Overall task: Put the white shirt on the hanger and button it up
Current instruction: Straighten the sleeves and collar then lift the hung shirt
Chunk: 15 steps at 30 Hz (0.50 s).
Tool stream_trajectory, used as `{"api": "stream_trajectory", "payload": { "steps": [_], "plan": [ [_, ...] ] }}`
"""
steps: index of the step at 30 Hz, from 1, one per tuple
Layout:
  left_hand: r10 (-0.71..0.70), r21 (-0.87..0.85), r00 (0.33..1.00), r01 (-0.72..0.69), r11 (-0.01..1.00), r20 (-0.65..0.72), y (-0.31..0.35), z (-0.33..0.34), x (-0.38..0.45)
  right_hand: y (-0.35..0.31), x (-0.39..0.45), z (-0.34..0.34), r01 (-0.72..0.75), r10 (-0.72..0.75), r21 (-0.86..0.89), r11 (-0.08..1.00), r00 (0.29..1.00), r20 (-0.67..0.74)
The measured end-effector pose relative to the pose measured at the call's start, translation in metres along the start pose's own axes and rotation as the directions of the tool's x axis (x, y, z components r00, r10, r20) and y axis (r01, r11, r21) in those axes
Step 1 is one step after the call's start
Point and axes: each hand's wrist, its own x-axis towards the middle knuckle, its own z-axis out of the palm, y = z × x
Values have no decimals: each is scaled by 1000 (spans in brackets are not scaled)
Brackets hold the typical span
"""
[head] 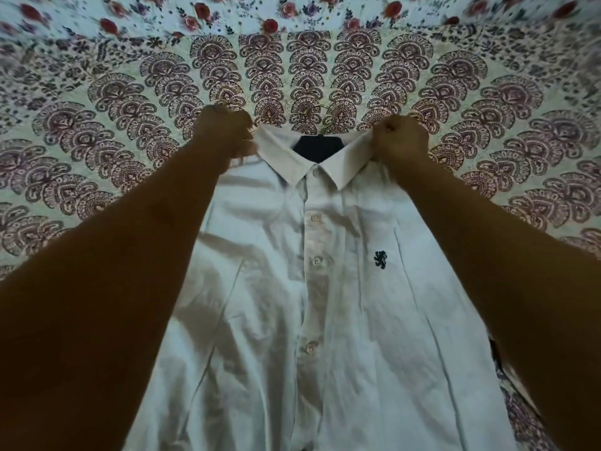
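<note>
Head view: one look down along both forearms at a shirt spread flat on a bed.
Bedspread [97, 151]: a printed cloth with paisley fans and roses covers the bed and carries everything; it looks soft and would give under pressure.
White shirt [266, 320]: it lies front-up in the middle of the bed, collar away from the person, placket closed down the visible front. By its creases it is light, limp cotton that will sag and slide unless it is held at stiffer parts such as collar or shoulder seams.
Hanger [317, 146]: only a dark neck shows inside the collar opening, with a thin metal hook just beyond it; it seems rigid, the best carrying point.
Left hand [224, 128]: fingers curled, gripping the shirt at the left collar edge.
Right hand [401, 141]: fingers pinch the right collar wing.
Buttons [316, 261]: small and pale, four visible, apparently fastened.
Emblem [380, 259]: a dark stitched figure on the chest.
</note>
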Motion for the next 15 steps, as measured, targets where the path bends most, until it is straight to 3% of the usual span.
{"api": "stream_trajectory", "payload": {
  "steps": [2, 5, 8, 12, 15],
  "plan": [
    [116, 259, 992, -102, 961, -41, -15, -13, 9, 19, -7, -4, 57, -52, -112, 992, 998, 41],
    [138, 366, 970, -205, 908, 202, -26, -14, 3, 40, -12, 2, 111, -69, -265, 958, 984, 162],
    [158, 557, 946, -296, 776, 282, -32, -3, -5, 38, -11, 6, 120, -53, -307, 944, 974, 220],
    [131, 572, 908, -357, 738, 398, -36, -4, -20, 36, -18, -5, 164, -22, -376, 912, 935, 354],
    [192, 609, 889, -430, 667, 416, -39, -8, -36, 31, -32, -11, 199, -13, -418, 886, 913, 407]
  ]
}}
